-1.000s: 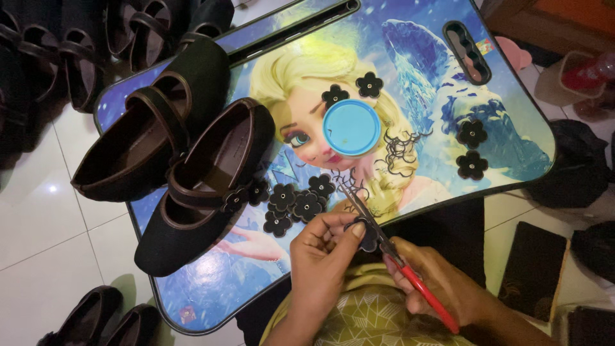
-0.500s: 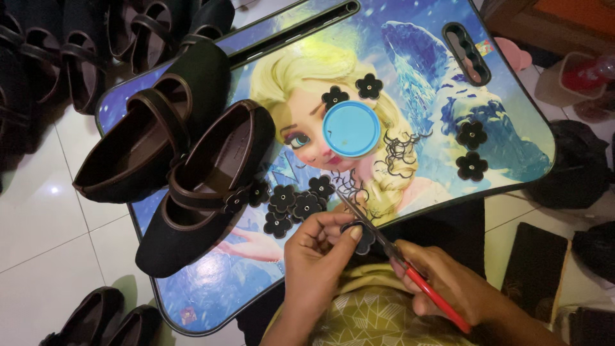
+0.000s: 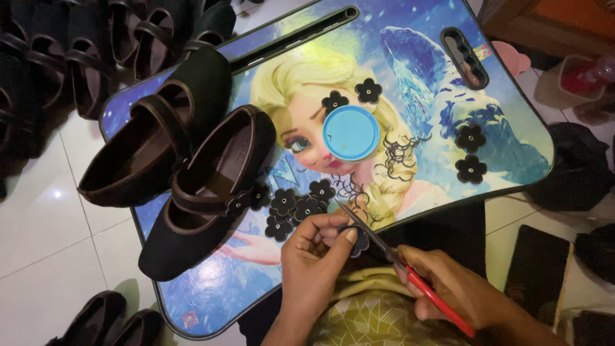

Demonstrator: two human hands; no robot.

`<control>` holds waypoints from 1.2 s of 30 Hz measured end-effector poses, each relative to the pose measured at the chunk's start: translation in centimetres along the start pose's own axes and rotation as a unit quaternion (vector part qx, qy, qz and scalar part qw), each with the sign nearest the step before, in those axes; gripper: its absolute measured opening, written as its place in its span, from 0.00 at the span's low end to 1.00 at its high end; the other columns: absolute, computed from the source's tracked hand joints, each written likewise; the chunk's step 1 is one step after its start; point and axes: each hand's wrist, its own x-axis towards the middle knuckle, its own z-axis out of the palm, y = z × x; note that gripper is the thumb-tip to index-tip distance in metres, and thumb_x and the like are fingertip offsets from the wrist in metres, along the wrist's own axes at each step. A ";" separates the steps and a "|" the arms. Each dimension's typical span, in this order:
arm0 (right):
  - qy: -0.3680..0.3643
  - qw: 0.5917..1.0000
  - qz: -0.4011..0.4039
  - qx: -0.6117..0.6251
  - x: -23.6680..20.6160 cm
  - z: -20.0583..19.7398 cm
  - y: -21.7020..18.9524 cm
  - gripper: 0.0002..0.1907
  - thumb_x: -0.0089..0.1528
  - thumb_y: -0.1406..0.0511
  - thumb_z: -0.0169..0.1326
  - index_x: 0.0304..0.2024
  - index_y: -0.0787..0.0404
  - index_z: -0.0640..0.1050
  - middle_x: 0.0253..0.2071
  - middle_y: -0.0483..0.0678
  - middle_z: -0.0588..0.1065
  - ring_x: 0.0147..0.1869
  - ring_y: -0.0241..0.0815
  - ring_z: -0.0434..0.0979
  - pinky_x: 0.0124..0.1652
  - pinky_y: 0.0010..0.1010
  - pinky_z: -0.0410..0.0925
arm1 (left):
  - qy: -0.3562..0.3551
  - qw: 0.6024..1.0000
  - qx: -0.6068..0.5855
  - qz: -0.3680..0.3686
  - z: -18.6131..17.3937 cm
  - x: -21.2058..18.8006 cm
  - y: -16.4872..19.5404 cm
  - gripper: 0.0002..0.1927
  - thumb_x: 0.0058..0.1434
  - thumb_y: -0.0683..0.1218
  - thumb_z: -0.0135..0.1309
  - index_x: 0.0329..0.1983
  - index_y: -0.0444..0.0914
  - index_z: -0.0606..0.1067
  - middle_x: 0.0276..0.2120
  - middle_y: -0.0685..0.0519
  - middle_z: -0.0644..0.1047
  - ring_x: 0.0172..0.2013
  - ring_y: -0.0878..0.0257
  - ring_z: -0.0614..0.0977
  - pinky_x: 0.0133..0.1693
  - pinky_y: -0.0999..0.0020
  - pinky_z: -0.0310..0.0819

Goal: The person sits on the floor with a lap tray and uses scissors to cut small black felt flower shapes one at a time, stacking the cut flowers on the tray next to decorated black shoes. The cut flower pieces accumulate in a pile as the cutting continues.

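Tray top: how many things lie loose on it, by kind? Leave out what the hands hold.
black shoes: 2
blue round lid: 1
black flower pieces: 8
Total: 11

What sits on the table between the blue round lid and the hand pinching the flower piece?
In the head view, a cluster of black flower pieces and loose dark threads lie between the blue lid and the left hand.

Desk [image 3: 512, 138]: blue printed top with a cartoon figure, yellow hair, icy blue and white background. Two strap shoes [image 3: 192, 186] near its left edge dark brown, almost black; flower pieces [image 3: 301, 208] black; round lid [image 3: 351, 132] at centre light blue. Scissors [image 3: 410, 272] at the front edge: red handles, grey blades; floor [image 3: 45, 237] white tile.
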 end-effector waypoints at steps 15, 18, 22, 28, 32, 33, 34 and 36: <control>0.021 0.999 -0.011 -0.048 -0.3 0.4 1.1 0.41 0.50 0.33 0.55 0.44 0.60 0.73 0.25 0.43 0.68 0.29 0.38 0.68 0.30 0.31 0.64 | 0.011 0.998 -0.061 0.023 1.1 0.0 0.4 0.22 0.60 0.32 0.58 0.57 0.30 0.70 0.40 0.49 0.81 0.31 0.72 0.79 0.34 0.80 0.72; 0.004 0.996 -0.075 -0.047 0.0 0.4 1.0 0.41 0.54 0.33 0.54 0.47 0.61 0.73 0.27 0.42 0.69 0.31 0.37 0.70 0.32 0.30 0.66 | 0.016 0.999 -0.051 0.009 1.0 -0.1 0.2 0.22 0.59 0.32 0.58 0.57 0.30 0.70 0.38 0.49 0.81 0.30 0.72 0.79 0.33 0.79 0.73; 0.019 0.995 -0.074 -0.069 0.0 0.4 1.0 0.40 0.58 0.36 0.55 0.52 0.62 0.71 0.29 0.42 0.70 0.34 0.39 0.72 0.36 0.30 0.68 | 0.009 0.998 -0.059 0.007 1.1 -0.3 0.1 0.21 0.59 0.32 0.58 0.56 0.30 0.70 0.36 0.49 0.81 0.31 0.72 0.80 0.33 0.79 0.72; -0.003 0.994 -0.083 -0.066 0.4 0.3 1.2 0.38 0.57 0.37 0.55 0.49 0.62 0.72 0.27 0.41 0.67 0.30 0.37 0.68 0.31 0.29 0.65 | 0.007 0.998 -0.058 0.000 1.4 -0.4 0.3 0.20 0.59 0.32 0.59 0.55 0.30 0.71 0.35 0.50 0.81 0.30 0.73 0.78 0.32 0.81 0.71; 0.000 0.994 -0.093 -0.050 0.4 0.4 1.3 0.38 0.58 0.37 0.54 0.50 0.62 0.71 0.28 0.41 0.67 0.31 0.36 0.67 0.32 0.29 0.65 | 0.005 0.999 -0.052 -0.006 1.5 -0.5 0.4 0.20 0.59 0.32 0.59 0.55 0.30 0.71 0.35 0.51 0.81 0.30 0.73 0.78 0.32 0.81 0.71; -0.002 0.993 -0.108 -0.042 0.4 0.5 1.2 0.39 0.58 0.37 0.54 0.50 0.63 0.71 0.28 0.41 0.66 0.31 0.37 0.67 0.32 0.29 0.64 | 0.006 0.999 -0.048 -0.002 1.5 -0.4 0.5 0.21 0.59 0.32 0.59 0.55 0.30 0.71 0.34 0.51 0.81 0.30 0.74 0.78 0.32 0.81 0.71; 0.000 0.994 -0.101 -0.040 0.4 0.5 1.2 0.38 0.58 0.37 0.54 0.50 0.63 0.71 0.28 0.41 0.67 0.31 0.36 0.67 0.33 0.29 0.65 | 0.005 0.999 -0.049 -0.003 1.5 -0.5 0.5 0.20 0.59 0.32 0.59 0.55 0.30 0.71 0.34 0.51 0.80 0.29 0.74 0.78 0.32 0.81 0.70; 0.005 0.996 -0.087 -0.035 0.4 0.6 1.0 0.38 0.58 0.37 0.55 0.49 0.62 0.72 0.28 0.41 0.67 0.31 0.36 0.69 0.34 0.29 0.66 | 0.005 0.999 -0.049 -0.005 1.5 -0.6 0.6 0.20 0.59 0.32 0.59 0.55 0.30 0.71 0.34 0.51 0.80 0.29 0.74 0.76 0.31 0.81 0.69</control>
